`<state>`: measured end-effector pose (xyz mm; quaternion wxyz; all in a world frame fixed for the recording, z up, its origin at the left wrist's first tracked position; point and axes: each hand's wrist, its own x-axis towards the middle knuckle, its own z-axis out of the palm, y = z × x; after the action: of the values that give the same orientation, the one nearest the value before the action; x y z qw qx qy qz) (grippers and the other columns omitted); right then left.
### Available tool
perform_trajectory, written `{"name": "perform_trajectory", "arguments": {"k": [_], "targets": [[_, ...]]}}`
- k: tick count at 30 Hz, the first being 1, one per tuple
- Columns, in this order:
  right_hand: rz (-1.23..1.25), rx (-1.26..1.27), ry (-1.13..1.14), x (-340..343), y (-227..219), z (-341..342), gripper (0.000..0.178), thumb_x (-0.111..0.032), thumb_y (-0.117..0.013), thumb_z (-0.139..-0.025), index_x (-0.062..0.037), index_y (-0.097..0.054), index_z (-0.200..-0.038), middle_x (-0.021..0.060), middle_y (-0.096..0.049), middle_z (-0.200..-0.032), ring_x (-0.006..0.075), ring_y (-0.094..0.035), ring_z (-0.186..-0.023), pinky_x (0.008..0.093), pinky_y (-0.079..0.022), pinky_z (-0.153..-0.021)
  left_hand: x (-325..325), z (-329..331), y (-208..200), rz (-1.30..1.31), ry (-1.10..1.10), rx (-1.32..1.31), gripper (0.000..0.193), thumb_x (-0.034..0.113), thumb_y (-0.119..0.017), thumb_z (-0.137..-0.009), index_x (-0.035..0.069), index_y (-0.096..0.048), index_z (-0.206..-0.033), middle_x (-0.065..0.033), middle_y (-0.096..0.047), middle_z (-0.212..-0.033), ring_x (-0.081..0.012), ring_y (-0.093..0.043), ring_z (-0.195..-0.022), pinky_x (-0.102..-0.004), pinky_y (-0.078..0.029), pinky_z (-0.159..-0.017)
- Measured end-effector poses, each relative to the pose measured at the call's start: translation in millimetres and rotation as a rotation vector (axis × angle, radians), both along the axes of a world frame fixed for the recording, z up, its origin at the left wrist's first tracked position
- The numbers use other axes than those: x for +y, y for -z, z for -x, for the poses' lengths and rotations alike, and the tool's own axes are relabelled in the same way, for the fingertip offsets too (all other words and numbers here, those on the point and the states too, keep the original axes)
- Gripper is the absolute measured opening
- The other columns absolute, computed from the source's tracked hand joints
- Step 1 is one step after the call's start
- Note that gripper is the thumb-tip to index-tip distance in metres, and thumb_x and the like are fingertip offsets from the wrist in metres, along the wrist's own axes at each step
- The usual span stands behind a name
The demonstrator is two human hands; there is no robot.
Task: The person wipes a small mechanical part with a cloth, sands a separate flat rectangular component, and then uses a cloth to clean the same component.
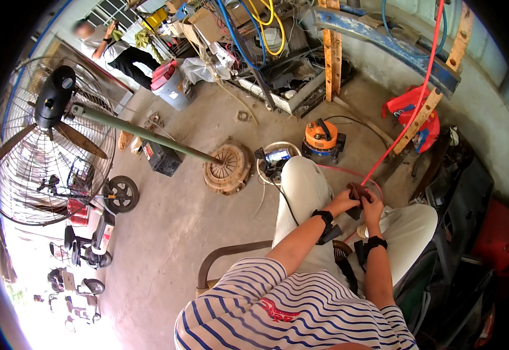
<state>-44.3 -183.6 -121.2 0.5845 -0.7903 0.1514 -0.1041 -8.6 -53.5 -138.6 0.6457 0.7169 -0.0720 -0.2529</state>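
Observation:
In front of my knees, my left hand (342,203) and my right hand (372,211) come together on a crumpled brown cloth-like piece (357,191). The fingers of both are closed on it. Just below them a small dark block (354,213) shows in part; whether it is held cannot be made out. A thin red hose (403,129) runs down from the upper right and passes close by the cloth. Black straps (323,216) with small dark boxes circle my wrists. In my lap lies a brown ribbed, fan-shaped thing (342,251).
Ahead stand an orange and blue canister machine (321,137) and a white basket (295,150) with a phone. A caged fan (56,96) rises at left on a green pole with a rusty round base (227,175). Dark panels crowd my right. A person (120,55) stands far left.

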Motion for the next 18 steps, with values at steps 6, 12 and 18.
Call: {"name": "perform_trajectory", "arguments": {"k": [6,12,18], "targets": [[-0.137,-0.014,-0.152,-5.1,11.7,-4.6,0.036,-0.004,-0.055,-0.077,0.0036,-0.049,-0.111,0.0126,-0.059,-0.098,0.0183,-0.057,-0.09,0.0269,-0.044,-0.074,-0.1,-2.3,-6.8,0.073,-0.054,0.04,0.026,0.012,-0.056,-0.072,-0.001,-0.052,-0.094,-0.004,-0.055,-0.08,-0.012,-0.049,-0.075,-0.0259,-0.04,-0.067],[0.044,-0.083,-0.14,6.2,-11.7,-0.1,0.031,-0.005,-0.056,-0.076,-0.0046,-0.055,-0.107,0.0168,-0.06,-0.095,0.0237,-0.059,-0.089,0.03,-0.045,-0.072,4.0,-1.2,-21.6,0.264,-0.269,0.18,0.022,0.013,-0.052,-0.075,0.001,-0.052,-0.093,-0.0046,-0.054,-0.083,-0.0122,-0.049,-0.074,-0.0259,-0.039,-0.069],[0.388,-0.322,-0.247,4.5,-26.2,0.8,0.035,-0.001,-0.055,-0.071,-0.008,-0.058,-0.104,0.0179,-0.058,-0.096,0.0319,-0.054,-0.094,0.0351,-0.044,-0.077,2.1,-6.0,-43.6,0.692,-0.294,0.553,0.026,0.02,-0.054,-0.08,0.005,-0.05,-0.101,-0.0041,-0.052,-0.098,-0.0123,-0.048,-0.087,-0.0271,-0.039,-0.076]]}}
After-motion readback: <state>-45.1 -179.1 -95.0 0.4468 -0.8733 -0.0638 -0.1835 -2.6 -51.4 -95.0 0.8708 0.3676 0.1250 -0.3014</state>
